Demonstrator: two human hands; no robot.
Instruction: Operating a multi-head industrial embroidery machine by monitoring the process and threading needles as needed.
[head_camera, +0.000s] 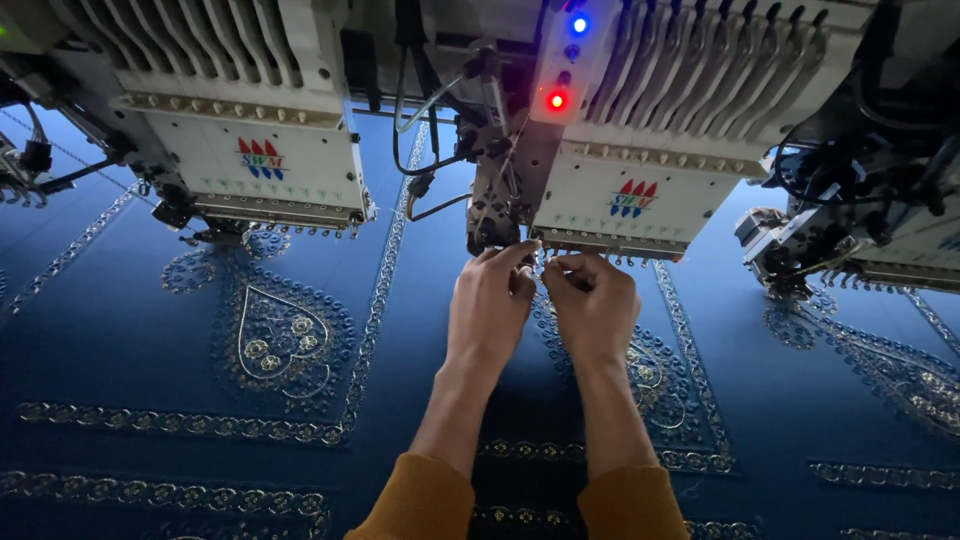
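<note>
Both hands are working at the lower edge of the middle embroidery head, directly under its needle row. The left hand is reaching up with its fingertips touching the dark needle mechanism at the head's left side; its fingers are pinched together, though what they are gripping is too fine to make out. The right hand is sitting just beside it, knuckles nearly touching, fingers curled and pinching at something at the needle row, probably thread, which cannot be confirmed. Both wrists are showing mustard-coloured sleeves.

Beneath the hands, blue cloth with silver-grey embroidered borders and a heart-shaped motif is stretching across the whole machine bed. A second embroidery head is hanging to the left, well apart, and a third to the right. A red light and a blue light are glowing on the panel above the hands. Cables are hanging beside the mechanism.
</note>
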